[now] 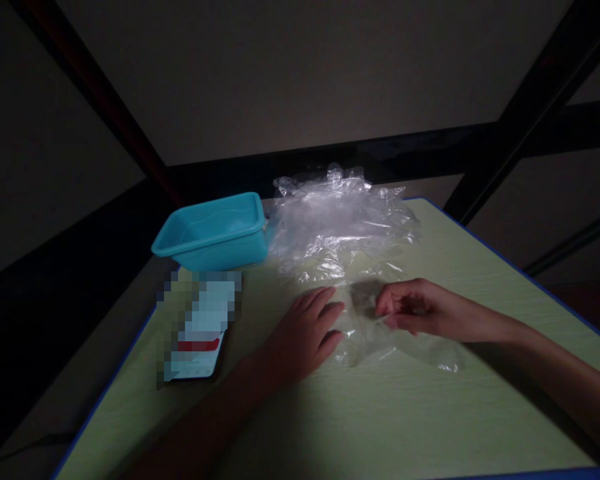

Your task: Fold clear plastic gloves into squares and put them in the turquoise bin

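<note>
A thin clear plastic glove point(375, 350) lies spread on the table in front of me. My left hand point(305, 333) rests flat at its left edge, fingers apart, fingertips touching the film. With thumb and curled fingers, my right hand point(410, 308) pinches the upper part of the glove; its exact outline is hard to make out. Just beyond both hands sits a crumpled pile of clear plastic gloves point(340, 217), with finger-like lobes along its far edge.
Left of the pile stands a turquoise plastic basket point(220, 250). A phone point(200, 333) with a lit, partly pixelated screen lies left of my left hand. The pale green table point(380, 427) has a blue edge. Behind it are a wall and dark slanted bars.
</note>
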### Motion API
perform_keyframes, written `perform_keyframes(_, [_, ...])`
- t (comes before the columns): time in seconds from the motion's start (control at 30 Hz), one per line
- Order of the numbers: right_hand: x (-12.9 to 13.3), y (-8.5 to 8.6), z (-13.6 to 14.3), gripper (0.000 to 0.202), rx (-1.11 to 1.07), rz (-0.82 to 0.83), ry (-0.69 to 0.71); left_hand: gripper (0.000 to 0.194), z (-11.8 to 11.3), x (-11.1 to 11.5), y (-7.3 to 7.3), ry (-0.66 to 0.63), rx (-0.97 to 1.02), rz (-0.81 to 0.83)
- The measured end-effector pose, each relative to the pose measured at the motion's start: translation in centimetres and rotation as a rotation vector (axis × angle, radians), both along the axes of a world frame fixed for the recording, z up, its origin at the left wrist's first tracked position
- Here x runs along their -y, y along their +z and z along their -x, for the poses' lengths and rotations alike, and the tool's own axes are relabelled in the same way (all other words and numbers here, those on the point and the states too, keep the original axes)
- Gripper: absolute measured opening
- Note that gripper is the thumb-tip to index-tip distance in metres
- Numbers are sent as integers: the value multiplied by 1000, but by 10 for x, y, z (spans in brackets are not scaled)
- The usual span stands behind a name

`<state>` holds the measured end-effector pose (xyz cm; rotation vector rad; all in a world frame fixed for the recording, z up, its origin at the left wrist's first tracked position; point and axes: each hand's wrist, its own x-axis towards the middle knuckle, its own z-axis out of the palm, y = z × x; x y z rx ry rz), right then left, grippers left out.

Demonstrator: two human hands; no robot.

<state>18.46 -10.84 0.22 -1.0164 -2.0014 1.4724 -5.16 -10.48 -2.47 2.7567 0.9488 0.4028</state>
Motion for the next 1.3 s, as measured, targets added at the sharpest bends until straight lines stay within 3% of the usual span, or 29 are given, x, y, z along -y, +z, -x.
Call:
perform_keyframes(0.17, [-2, -3, -3, 11, 143, -110, -27, 30, 1, 1, 2, -38, 125, -27])
perform_keyframes(0.3, [-2, -2, -4, 14, 264, -170, -5, 23, -1, 7, 9, -159, 233, -42])
perform_keyframes(0.43, [-3, -4, -5, 15, 318, -245, -37, 25, -4, 15, 14, -318, 177, -12])
perform_keyframes(0.57, [-6, -7, -8, 14, 353, -301, -77, 38, -6, 17, 12, -413, 58, 64])
perform_keyframes(0.97, [-9, 0, -13, 14, 391, -366, -204, 39, -7, 19, 13, -473, -27, 41])
perform_keyframes(1.17, [-9, -4, -11, 15, 387, -331, -91, 39, -8, 21, 10, -494, -1, 29])
perform_keyframes(1.3, [-10, -1, -13, 16, 391, -308, -140, 39, -9, 24, 9, -501, 20, 58])
